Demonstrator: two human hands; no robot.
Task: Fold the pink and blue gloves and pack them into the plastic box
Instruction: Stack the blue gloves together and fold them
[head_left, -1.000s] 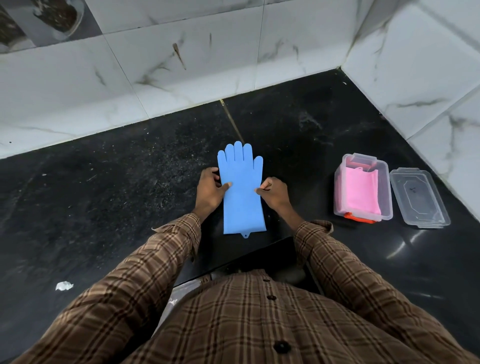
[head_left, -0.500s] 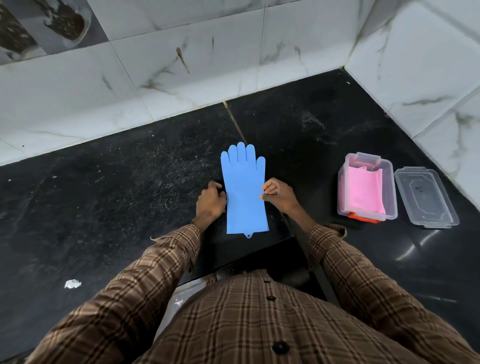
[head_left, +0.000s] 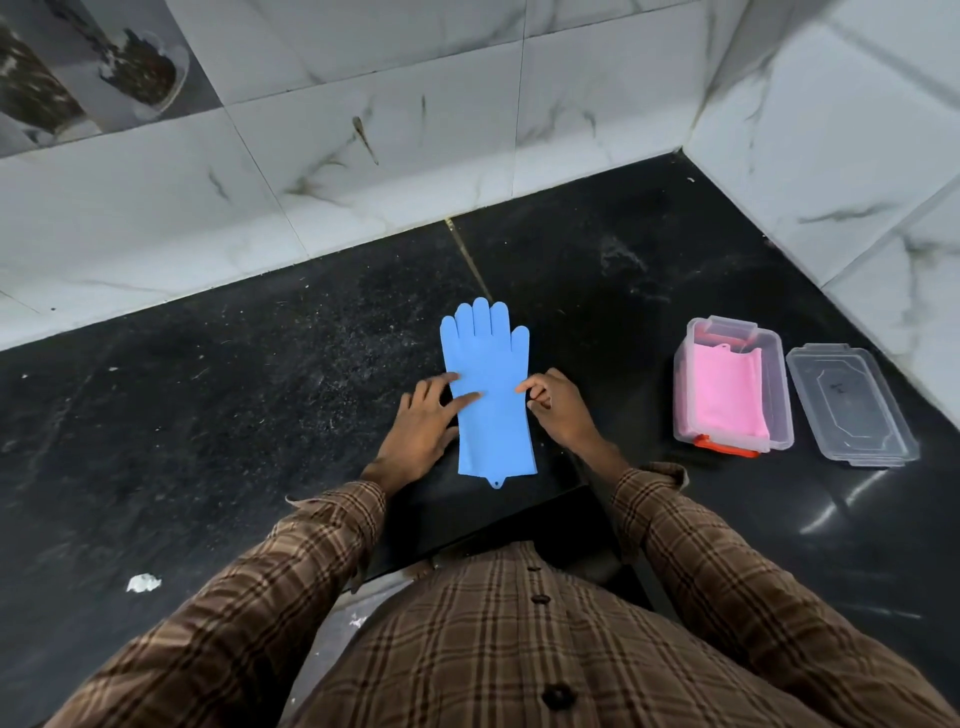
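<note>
A blue glove (head_left: 491, 384) lies flat on the black counter, fingers pointing away from me, cuff towards me. My left hand (head_left: 423, 426) rests at its left edge with straight fingers spread onto the glove's palm. My right hand (head_left: 556, 402) is at the glove's right edge, forefinger and thumb touching that edge, the other fingers curled. To the right stands the clear plastic box (head_left: 779, 415) with a folded pink glove (head_left: 730, 395) inside.
The box's clear lid (head_left: 852, 408) lies flat just right of the box. Marble walls close the counter at the back and right. A scrap of white paper (head_left: 143, 583) lies at the near left. The counter's front edge runs just below the glove's cuff.
My left hand has opened from a curled hold at the glove's edge and spread its fingers onto the glove. My right hand stays at the right edge.
</note>
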